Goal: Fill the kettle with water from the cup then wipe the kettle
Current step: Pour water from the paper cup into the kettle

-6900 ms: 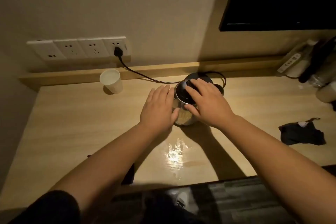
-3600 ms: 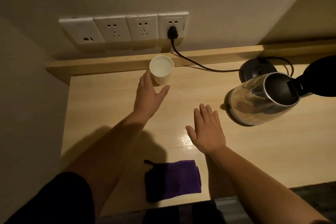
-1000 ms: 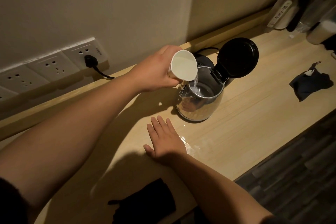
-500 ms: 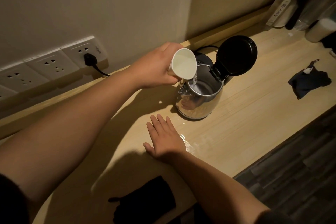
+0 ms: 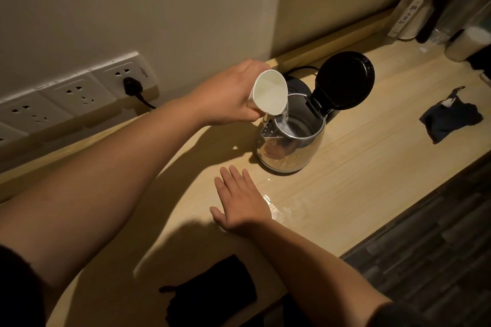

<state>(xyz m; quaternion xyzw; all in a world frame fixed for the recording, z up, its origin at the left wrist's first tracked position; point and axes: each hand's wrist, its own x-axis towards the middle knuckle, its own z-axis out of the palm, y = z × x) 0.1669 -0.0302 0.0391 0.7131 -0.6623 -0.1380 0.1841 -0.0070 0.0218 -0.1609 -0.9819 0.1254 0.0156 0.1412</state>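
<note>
The left hand [image 5: 225,95] is curled round a small white paper cup [image 5: 269,93], tipped hard on its side with its mouth toward the camera, right above the open top of the shiny round steel kettle [image 5: 289,141]. A thin stream of water [image 5: 285,114] drops from the cup's lower rim straight into the kettle, and there is water glinting down in the bottom of it. The kettle stands upright on the pale wooden counter [image 5: 372,167], its round black lid [image 5: 345,79] flipped up and standing open on the far side, its spout pointing back toward the person. Just behind the kettle sits the round black power base [image 5: 297,86], partly hidden by the cup. In front of the kettle, near but apart from it, the right hand [image 5: 241,200] lies flat on the counter, palm down, fingers straight and close together, holding nothing. A wet glossy puddle [image 5: 276,210] shines just beside that hand, between it and the kettle's foot. Well in front of the kettle, at the counter's near edge, lies a dark folded cloth [image 5: 212,289]. Off to the kettle's right, well apart, lies a small crumpled dark-blue fabric piece [image 5: 449,119] with a white tag. To the kettle's left, on the beige wall, runs a row of white wall sockets [image 5: 66,95], a black plug [image 5: 130,85] in the nearest one.
</note>
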